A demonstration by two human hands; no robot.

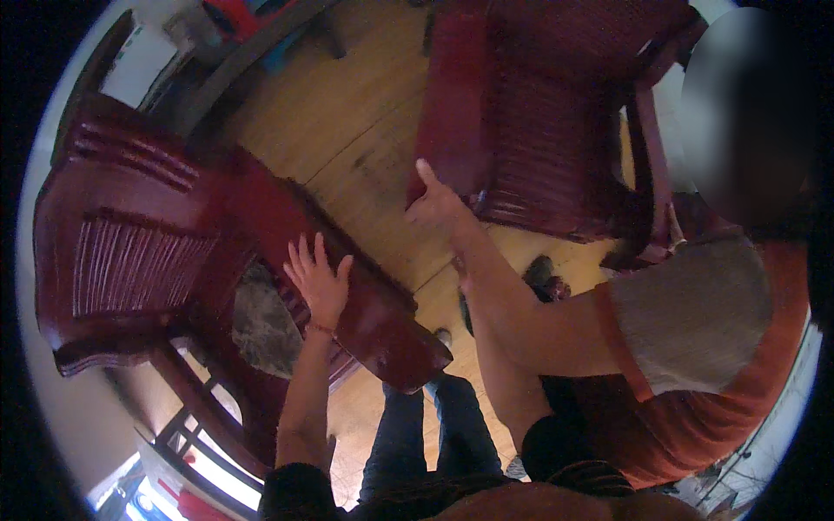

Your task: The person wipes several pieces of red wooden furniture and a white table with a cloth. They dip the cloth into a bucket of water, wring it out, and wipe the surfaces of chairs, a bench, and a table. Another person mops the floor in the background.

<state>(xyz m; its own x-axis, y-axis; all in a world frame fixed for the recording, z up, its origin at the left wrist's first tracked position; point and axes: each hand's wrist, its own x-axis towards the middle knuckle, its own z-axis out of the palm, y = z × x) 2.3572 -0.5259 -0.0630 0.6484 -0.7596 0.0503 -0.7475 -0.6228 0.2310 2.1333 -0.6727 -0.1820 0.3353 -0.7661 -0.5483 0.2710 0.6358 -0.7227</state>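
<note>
My left hand (pixel 319 280), with a thin bracelet at the wrist, is spread over the broad flat rail of a dark red lacquered wooden chair (pixel 140 260). Its fingers are apart and hold nothing; whether the palm rests on the wood is hard to tell. The chair has a slatted panel and a mottled brown rounded panel (pixel 264 322). My right forearm reaches up from a black sleeve, and another person's forearm covers most of my right hand (pixel 462 270). Little more than a sliver of that hand shows, so its grip is hidden.
Another person in an orange and grey top stands at right; that person's hand (pixel 440 202), thumb out, is near a second dark red wooden seat (pixel 547 137). Wooden flooring (pixel 352 143) lies between the seats. A dark curved edge (pixel 228 78) crosses the upper left.
</note>
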